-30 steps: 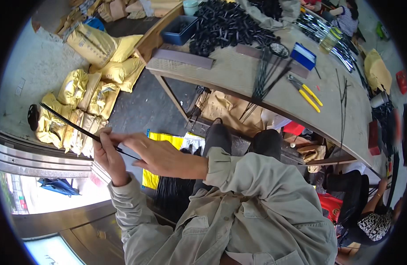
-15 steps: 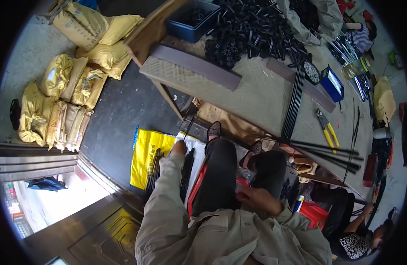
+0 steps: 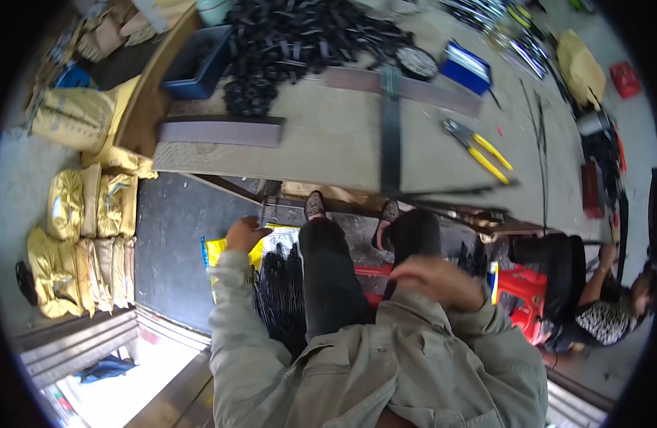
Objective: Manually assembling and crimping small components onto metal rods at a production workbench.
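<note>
My left hand [image 3: 244,234] is stretched out over the yellow sack [image 3: 215,250] on the floor, thumb apart from the fingers, with nothing visible in it. Beside it, next to my left leg, lies a bundle of thin black rods [image 3: 280,289] on the yellow and white sacking. My right hand [image 3: 439,279] is over my right thigh, smeared by motion, so its fingers cannot be made out. On the table ahead, a row of black rods [image 3: 390,143] lies across a grey-brown bar [image 3: 442,98]. More dark rods [image 3: 450,192] stick out sideways along the table's near edge.
Yellow-handled cutters [image 3: 478,151], a blue box [image 3: 465,68] and a heap of black parts [image 3: 292,46] are on the table [image 3: 321,160]. A blue bin [image 3: 198,64] stands at its left end. Filled sacks [image 3: 64,203] are stacked at left. A co-worker [image 3: 599,307] sits at right.
The view has swung toward the right. My left hand has moved away from the thin rod it was at and its thumb now shows apart. My right hand has risen slightly.
</note>
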Tool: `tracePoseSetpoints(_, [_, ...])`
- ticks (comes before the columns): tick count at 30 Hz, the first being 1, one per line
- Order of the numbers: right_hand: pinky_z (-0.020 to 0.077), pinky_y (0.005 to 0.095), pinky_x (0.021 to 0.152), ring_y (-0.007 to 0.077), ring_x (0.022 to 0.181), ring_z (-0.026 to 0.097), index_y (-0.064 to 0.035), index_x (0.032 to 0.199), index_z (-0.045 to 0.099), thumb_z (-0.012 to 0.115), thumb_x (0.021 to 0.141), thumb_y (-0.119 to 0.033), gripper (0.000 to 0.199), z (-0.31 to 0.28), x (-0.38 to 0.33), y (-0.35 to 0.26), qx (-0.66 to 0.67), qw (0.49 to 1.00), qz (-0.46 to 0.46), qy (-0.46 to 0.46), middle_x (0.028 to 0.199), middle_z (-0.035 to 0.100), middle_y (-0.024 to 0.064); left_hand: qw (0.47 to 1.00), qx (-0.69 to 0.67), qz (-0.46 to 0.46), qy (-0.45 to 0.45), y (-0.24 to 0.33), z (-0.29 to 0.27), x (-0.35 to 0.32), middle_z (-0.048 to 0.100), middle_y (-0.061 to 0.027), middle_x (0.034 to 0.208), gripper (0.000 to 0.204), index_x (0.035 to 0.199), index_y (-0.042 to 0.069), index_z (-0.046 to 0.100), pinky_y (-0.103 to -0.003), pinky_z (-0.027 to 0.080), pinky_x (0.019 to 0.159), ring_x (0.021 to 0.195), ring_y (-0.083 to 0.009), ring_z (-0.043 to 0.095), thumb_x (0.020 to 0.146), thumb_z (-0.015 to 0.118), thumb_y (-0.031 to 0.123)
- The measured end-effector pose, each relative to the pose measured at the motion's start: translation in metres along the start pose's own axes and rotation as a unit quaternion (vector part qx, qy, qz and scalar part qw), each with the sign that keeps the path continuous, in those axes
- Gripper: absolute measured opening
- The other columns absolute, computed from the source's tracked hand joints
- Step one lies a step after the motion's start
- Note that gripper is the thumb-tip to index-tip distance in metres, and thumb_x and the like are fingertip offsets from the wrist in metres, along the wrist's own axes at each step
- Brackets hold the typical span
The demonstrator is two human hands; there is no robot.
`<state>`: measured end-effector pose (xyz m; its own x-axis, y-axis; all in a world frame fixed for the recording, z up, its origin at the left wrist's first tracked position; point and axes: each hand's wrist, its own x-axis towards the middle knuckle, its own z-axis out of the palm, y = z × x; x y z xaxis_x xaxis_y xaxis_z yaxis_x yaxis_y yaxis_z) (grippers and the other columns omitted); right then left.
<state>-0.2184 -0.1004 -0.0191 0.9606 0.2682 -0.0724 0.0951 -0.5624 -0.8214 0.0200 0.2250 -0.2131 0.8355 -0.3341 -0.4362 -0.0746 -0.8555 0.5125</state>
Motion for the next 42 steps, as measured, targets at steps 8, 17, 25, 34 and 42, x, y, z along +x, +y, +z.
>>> tracePoseSetpoints(8, [0.0443, 0.0267, 0.057, 0.0165, 0.066, 0.059, -0.0018, 0.088, 0.062, 0.059, 0.083, -0.016, 0.015, -0.157, -0.085, 0.098, -0.166, 0.742, 0.123, 0.637, 0.079, 0.062, 0.0061, 0.895, -0.056, 0.426, 0.117, 0.162, -0.090, -0.121, 0.056, -0.0198, 0.115, 0.066, 0.123, -0.004, 0.046, -0.035, 0.043, 0.089, 0.105, -0.0291, 0.056, 0.067, 0.075, 0.016])
tracePoseSetpoints(17, [0.0473, 0.0426, 0.061, 0.0335, 0.066, 0.061, -0.0062, 0.085, 0.064, 0.062, 0.076, -0.028, 0.023, -0.181, -0.110, 0.152, -0.372, 0.605, 0.360, 0.605, 0.081, 0.062, 0.0136, 0.789, 0.161, 0.579, 0.127, 0.280, -0.049, -0.080, 0.027, -0.0162, 0.141, 0.097, 0.137, 0.005, 0.026, -0.040, 0.029, 0.103, 0.129, -0.0332, 0.027, 0.058, 0.075, 0.035])
tracePoseSetpoints(25, [0.0481, 0.0419, 0.059, 0.0337, 0.069, 0.062, -0.0085, 0.080, 0.064, 0.059, 0.075, -0.023, 0.016, -0.196, -0.111, 0.155, -0.435, 0.601, 0.428, 0.516, 0.078, 0.063, 0.0137, 0.757, 0.227, 0.598, 0.134, 0.290, -0.025, -0.047, 0.030, -0.0138, 0.140, 0.090, 0.134, 0.004, 0.032, -0.038, 0.028, 0.103, 0.130, -0.0309, 0.025, 0.061, 0.072, 0.039])
tracePoseSetpoints(34, [0.0439, 0.0291, 0.055, 0.0172, 0.057, 0.058, -0.0024, 0.080, 0.064, 0.060, 0.076, -0.019, 0.017, -0.251, -0.077, 0.093, -0.212, 0.645, 0.100, 0.728, 0.068, 0.063, 0.0101, 0.725, 0.287, 0.614, 0.125, 0.294, -0.052, -0.049, 0.031, -0.0103, 0.140, 0.086, 0.134, 0.005, 0.031, -0.036, 0.028, 0.103, 0.130, -0.0262, 0.028, 0.068, 0.063, 0.051])
tracePoseSetpoints(42, [0.0379, 0.0217, 0.048, 0.0062, 0.052, 0.048, 0.0019, 0.078, 0.063, 0.059, 0.077, -0.018, 0.020, -0.300, 0.041, 0.020, 0.000, 0.749, -0.058, 0.660, 0.064, 0.061, 0.0010, 0.742, 0.252, 0.603, 0.151, 0.279, -0.039, -0.037, 0.032, -0.0131, 0.138, 0.087, 0.133, 0.003, 0.033, -0.039, 0.028, 0.103, 0.129, -0.0294, 0.029, 0.068, 0.061, 0.054])
